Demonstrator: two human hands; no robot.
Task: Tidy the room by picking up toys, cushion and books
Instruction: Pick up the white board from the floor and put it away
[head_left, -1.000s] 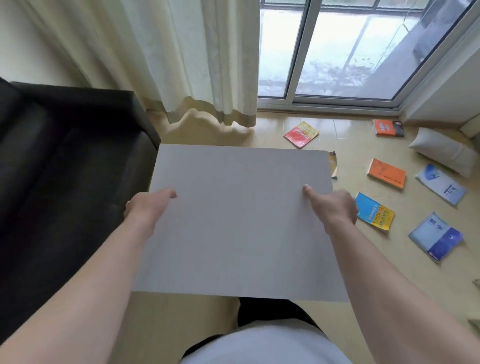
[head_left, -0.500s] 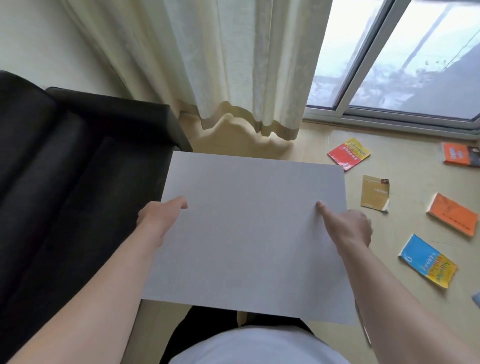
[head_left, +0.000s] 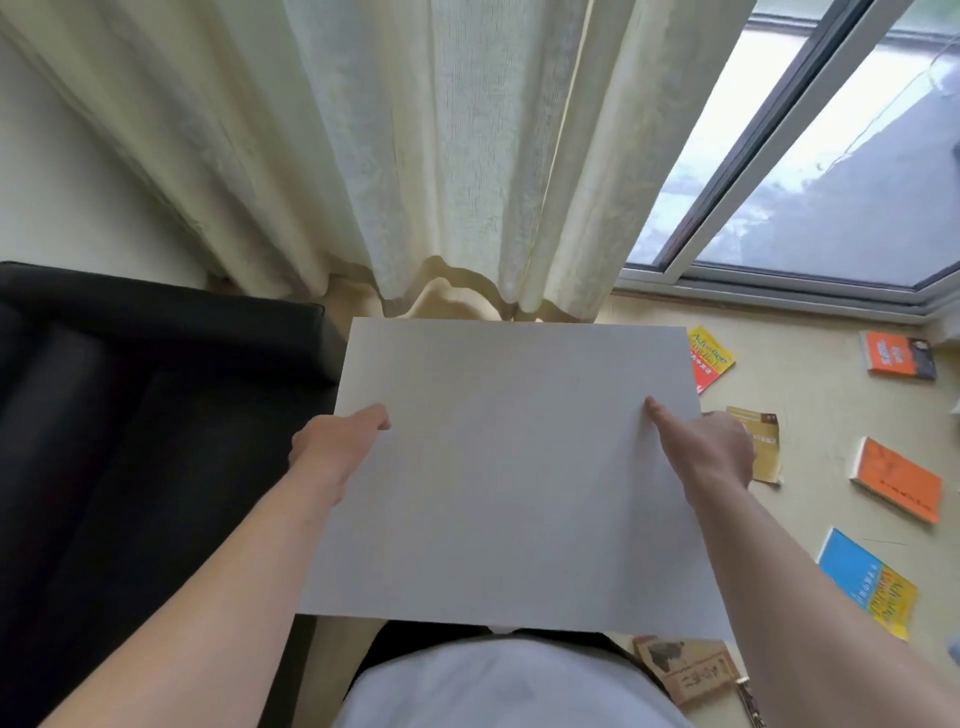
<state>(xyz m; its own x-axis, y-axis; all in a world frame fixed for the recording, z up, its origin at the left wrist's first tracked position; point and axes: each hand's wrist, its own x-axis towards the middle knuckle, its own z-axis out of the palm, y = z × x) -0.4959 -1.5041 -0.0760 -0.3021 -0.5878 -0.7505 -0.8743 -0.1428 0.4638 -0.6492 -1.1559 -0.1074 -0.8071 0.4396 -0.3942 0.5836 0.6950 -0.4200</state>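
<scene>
- We swing left toward the sofa (head_left: 130, 415); the scattered books (head_left: 896, 486) drift right, still unpicked.
- Left hand (head_left: 337, 447) and right hand (head_left: 711, 452) keep their fingers clamped on the grey board (head_left: 514, 467).

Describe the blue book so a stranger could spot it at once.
Start at the glass door and follow the pale floor toward the person's right side. Just nearer than the plain orange book lies the blue book, the only cover that is half blue, half yellow.
</scene>
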